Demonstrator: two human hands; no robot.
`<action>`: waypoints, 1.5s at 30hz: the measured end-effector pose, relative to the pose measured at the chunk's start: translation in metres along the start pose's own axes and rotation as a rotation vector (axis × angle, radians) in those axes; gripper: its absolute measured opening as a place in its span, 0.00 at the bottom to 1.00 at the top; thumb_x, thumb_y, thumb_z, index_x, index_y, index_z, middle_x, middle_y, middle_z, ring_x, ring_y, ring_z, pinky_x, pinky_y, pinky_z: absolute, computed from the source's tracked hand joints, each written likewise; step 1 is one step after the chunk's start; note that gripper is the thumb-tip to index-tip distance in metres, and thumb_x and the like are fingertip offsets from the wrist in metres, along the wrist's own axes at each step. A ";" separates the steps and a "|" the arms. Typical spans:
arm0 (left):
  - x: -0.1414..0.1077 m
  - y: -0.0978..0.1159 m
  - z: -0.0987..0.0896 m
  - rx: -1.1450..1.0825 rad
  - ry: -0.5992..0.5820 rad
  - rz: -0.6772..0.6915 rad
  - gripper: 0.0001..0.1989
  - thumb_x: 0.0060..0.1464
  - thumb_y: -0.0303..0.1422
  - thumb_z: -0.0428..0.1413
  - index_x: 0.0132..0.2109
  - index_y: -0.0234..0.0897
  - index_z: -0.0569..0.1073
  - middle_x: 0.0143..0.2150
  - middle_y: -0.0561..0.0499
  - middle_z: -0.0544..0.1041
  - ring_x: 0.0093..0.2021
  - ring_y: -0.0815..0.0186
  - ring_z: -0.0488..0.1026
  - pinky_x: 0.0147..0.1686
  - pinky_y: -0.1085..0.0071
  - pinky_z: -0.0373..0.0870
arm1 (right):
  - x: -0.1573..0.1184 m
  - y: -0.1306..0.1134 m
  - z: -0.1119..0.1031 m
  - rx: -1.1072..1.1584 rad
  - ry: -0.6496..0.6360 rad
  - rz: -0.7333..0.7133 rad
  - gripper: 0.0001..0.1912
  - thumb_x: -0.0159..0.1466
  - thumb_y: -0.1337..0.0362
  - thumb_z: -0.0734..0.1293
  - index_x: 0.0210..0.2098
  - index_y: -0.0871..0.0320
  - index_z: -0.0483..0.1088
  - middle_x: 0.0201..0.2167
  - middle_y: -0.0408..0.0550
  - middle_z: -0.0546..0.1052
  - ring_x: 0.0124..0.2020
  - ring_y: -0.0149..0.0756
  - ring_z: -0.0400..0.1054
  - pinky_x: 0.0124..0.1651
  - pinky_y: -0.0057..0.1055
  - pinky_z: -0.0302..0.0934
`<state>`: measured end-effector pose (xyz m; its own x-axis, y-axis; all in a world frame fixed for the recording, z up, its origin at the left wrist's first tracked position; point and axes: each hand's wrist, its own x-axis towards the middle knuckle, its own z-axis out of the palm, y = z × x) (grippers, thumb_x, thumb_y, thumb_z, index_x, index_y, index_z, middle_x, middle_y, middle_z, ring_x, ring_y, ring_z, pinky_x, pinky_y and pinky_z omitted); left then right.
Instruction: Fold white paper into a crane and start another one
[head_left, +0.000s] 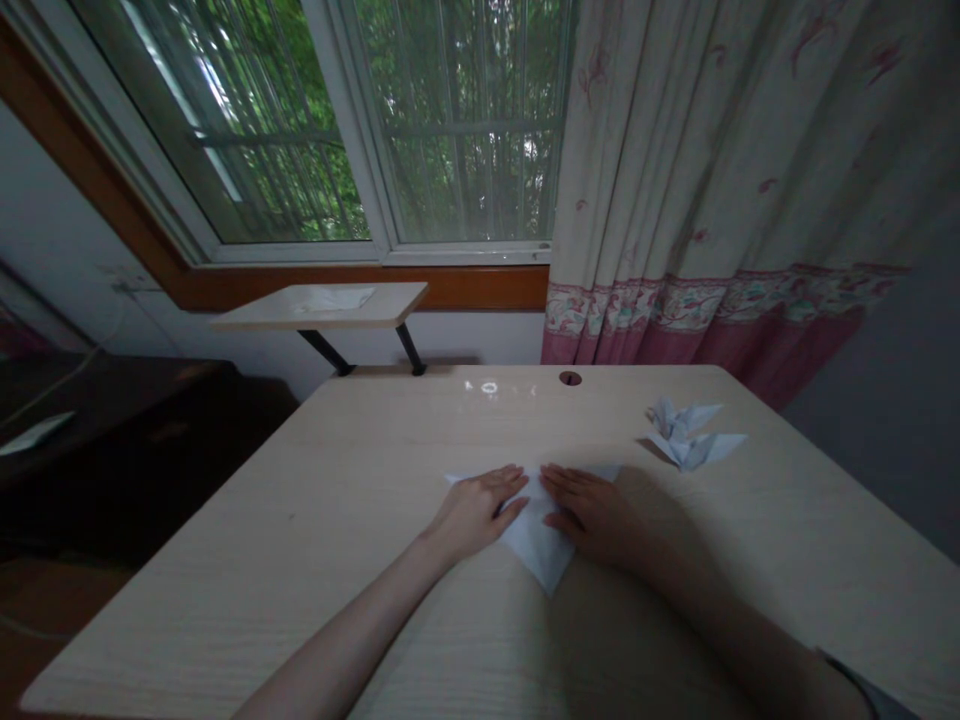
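A white sheet of paper (541,550), folded into a triangle, lies on the desk with one corner pointing toward me. My left hand (478,510) rests flat on its left part, fingers stretched out toward the middle. On the right part lies my right hand (592,508), its fingers also extended and pressing down. Both hands cover much of the paper, and its left and right corners peek out beyond them. Between the two sets of fingertips a narrow strip of paper shows.
Folded paper cranes (691,437) sit at the right back of the wooden desk (360,560). A raised shelf (397,300) at the back left bears a white paper (334,299). A cable hole (571,379) is near the back edge, below the curtain (675,200) and window.
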<state>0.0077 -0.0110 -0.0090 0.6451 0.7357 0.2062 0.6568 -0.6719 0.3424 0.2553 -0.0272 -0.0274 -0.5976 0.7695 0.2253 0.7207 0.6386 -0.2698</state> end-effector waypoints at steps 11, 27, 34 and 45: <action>0.003 0.003 0.012 0.148 -0.060 -0.015 0.25 0.71 0.43 0.43 0.68 0.35 0.61 0.70 0.43 0.60 0.71 0.60 0.56 0.69 0.56 0.54 | -0.001 0.005 0.015 -0.060 0.033 0.040 0.29 0.72 0.60 0.56 0.69 0.62 0.54 0.68 0.59 0.60 0.68 0.46 0.56 0.68 0.49 0.55; 0.001 0.016 0.006 0.207 -0.181 -0.134 0.36 0.67 0.55 0.39 0.72 0.39 0.51 0.74 0.43 0.48 0.74 0.48 0.42 0.67 0.35 0.40 | -0.002 0.000 0.004 -0.207 -0.069 0.067 0.35 0.71 0.49 0.54 0.71 0.60 0.47 0.70 0.58 0.55 0.71 0.55 0.46 0.67 0.64 0.44; 0.000 0.015 0.004 0.214 -0.192 -0.180 0.38 0.64 0.59 0.39 0.72 0.46 0.48 0.74 0.47 0.45 0.74 0.46 0.41 0.65 0.29 0.37 | -0.004 0.002 0.005 -0.269 -0.070 0.105 0.38 0.70 0.43 0.54 0.71 0.57 0.48 0.70 0.57 0.54 0.71 0.61 0.45 0.64 0.72 0.43; 0.001 0.013 0.004 0.219 -0.161 -0.237 0.38 0.60 0.62 0.44 0.71 0.53 0.52 0.74 0.47 0.46 0.73 0.40 0.41 0.63 0.27 0.36 | -0.003 0.007 0.001 -0.211 -0.110 0.177 0.40 0.65 0.36 0.58 0.71 0.43 0.48 0.71 0.51 0.53 0.70 0.71 0.41 0.59 0.81 0.34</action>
<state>0.0184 -0.0190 -0.0079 0.5068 0.8620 -0.0081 0.8523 -0.4996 0.1549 0.2618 -0.0254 -0.0306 -0.4822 0.8718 0.0863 0.8674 0.4889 -0.0924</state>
